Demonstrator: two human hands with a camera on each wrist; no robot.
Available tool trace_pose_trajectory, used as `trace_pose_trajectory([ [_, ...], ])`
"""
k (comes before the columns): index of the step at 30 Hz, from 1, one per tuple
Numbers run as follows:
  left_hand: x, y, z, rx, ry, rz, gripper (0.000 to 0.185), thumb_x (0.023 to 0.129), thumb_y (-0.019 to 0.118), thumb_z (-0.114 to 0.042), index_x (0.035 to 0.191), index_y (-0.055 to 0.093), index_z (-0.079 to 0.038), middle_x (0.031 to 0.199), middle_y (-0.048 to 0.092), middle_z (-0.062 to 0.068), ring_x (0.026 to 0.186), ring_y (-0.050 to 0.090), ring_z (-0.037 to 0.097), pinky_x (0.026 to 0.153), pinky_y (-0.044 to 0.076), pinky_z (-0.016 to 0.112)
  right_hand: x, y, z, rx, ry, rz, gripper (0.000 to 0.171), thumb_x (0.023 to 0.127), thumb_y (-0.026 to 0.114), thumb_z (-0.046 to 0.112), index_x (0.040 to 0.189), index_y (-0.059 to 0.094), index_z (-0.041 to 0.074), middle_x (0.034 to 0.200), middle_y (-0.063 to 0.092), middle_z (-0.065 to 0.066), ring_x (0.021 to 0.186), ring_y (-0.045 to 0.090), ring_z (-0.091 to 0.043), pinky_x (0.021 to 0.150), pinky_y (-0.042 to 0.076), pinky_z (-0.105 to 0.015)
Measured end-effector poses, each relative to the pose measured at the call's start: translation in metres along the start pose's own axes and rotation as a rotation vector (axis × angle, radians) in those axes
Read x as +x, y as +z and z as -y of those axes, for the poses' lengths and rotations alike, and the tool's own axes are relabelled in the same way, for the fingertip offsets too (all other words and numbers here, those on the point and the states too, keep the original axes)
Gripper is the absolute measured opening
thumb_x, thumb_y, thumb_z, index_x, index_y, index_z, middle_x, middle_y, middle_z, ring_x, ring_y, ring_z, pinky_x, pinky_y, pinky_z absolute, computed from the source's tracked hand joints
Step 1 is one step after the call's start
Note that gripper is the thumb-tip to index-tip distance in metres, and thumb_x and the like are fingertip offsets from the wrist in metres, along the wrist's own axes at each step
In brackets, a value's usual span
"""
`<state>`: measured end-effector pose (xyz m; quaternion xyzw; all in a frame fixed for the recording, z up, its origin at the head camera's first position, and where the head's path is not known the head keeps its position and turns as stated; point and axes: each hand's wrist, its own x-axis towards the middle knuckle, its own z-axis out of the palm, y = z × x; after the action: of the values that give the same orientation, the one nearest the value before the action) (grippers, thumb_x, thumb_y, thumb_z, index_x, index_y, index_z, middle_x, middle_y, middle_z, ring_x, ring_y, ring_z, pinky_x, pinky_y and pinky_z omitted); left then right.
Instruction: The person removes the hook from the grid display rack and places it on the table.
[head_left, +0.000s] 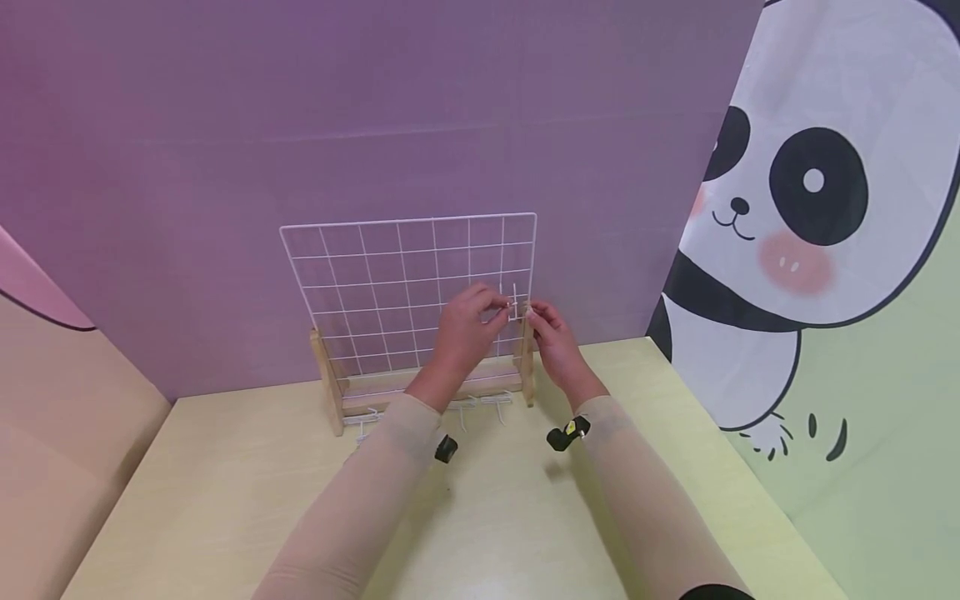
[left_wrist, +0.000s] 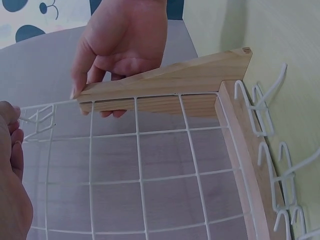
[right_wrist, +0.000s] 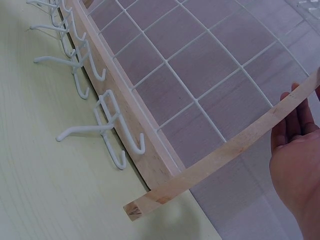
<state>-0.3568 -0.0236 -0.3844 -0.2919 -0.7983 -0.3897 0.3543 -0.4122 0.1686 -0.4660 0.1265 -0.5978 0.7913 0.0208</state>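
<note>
A white wire grid panel [head_left: 405, 283] stands upright in a wooden base [head_left: 420, 390] at the back of the table. Both my hands are at its right edge. My left hand [head_left: 499, 307] pinches a small white wire hook [head_left: 514, 302] against the grid; in the left wrist view that hook [left_wrist: 39, 119] sits by my left hand's fingertips [left_wrist: 14, 120]. My right hand [head_left: 532, 316] grips the top of the right wooden upright [left_wrist: 170, 82], thumb in front and fingers behind. The right wrist view shows the right hand [right_wrist: 296, 150] behind that upright [right_wrist: 225, 154].
Several loose white hooks [right_wrist: 100, 131] lie on the pale yellow table [head_left: 247, 483] along the front of the base. A purple wall stands right behind the grid. A panda curtain [head_left: 810, 208] hangs at the right, and the table's right edge runs beside it.
</note>
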Motion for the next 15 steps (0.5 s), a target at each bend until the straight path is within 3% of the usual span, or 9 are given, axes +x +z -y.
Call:
trace_pose_trajectory([
  [15,-0.008,-0.021,-0.006,0.004,-0.005,0.104,0.007,0.098,0.082,-0.001,0.105,0.082,-0.002,0.103,0.076,0.008,0.099,0.076,0.025,0.093,0.064,0.038,0.002,0.001,-0.002,0.022,-0.019,-0.011,0.018,0.116,0.055,0.011,0.13,0.065,0.014,0.122,0.065,0.003,0.12,0.058,-0.019,0.108,0.046,-0.03],
])
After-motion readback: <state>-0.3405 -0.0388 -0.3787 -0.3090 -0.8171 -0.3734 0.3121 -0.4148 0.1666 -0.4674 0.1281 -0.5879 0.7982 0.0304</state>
